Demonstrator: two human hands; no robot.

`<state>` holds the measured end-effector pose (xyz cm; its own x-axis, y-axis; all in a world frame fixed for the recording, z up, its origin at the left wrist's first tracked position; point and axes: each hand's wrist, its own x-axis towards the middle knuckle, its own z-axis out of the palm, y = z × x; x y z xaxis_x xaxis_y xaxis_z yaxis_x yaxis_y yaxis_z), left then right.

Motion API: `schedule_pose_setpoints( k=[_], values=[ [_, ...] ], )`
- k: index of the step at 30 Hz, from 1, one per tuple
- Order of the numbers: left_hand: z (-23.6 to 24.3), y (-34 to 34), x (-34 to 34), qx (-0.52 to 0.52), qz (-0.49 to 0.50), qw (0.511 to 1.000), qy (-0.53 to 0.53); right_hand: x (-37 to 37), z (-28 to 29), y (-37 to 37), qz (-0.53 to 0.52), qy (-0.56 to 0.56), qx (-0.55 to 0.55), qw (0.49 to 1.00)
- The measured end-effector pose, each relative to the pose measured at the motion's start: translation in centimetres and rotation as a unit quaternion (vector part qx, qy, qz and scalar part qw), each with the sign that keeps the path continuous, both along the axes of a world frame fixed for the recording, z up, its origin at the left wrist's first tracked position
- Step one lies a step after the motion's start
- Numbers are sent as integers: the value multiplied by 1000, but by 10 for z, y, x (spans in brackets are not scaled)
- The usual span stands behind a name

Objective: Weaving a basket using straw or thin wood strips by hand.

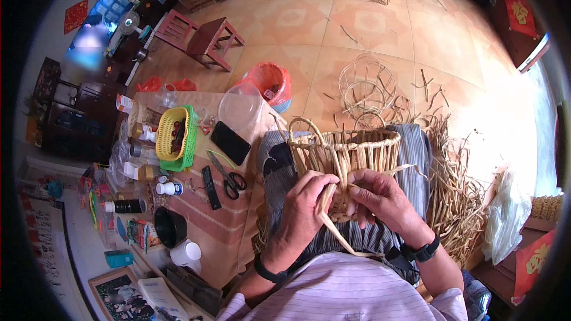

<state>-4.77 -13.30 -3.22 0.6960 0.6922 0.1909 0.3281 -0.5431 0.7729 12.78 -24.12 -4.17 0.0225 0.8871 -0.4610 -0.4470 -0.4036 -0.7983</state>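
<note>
A woven straw basket (pixel 375 150) with looped handles rests on my lap, on a grey striped cloth (pixel 416 160). My left hand (pixel 304 209) is closed at the basket's near side, pinching a flat, pale straw strand (pixel 334 233). The strand's tail hangs down toward my shirt. Beside it, my right hand (pixel 383 199) is closed too, thumb and fingers pressed together on straw at the basket wall. Its fingertips are partly hidden, and another loose strand end sticks out to the right above this hand.
Left of me, a cloth-covered table (pixel 229 235) holds scissors (pixel 229 179), a black phone (pixel 231 143), a yellow basket (pixel 173 132) and several bottles. Loose straw (pixel 455 190) is heaped at my right. A wire frame (pixel 367 86) and a red-lined bin (pixel 270 80) stand ahead.
</note>
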Motion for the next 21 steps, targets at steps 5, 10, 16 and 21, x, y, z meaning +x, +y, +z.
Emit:
schedule_pose_setpoints(
  k=[5,10,16,21],
  values=[
    [7,-3,1,20,-1,999,30,-10,1,-1,-32,27,28,999],
    [10,-2,5,0,-7,999,54,-21,3,-1,-82,50,42,994],
    [12,-4,6,7,-11,996,88,-29,-3,-2,-88,-6,58,994],
    [7,-3,6,-2,-23,998,63,-32,-11,-3,-79,-70,76,992]
  ],
)
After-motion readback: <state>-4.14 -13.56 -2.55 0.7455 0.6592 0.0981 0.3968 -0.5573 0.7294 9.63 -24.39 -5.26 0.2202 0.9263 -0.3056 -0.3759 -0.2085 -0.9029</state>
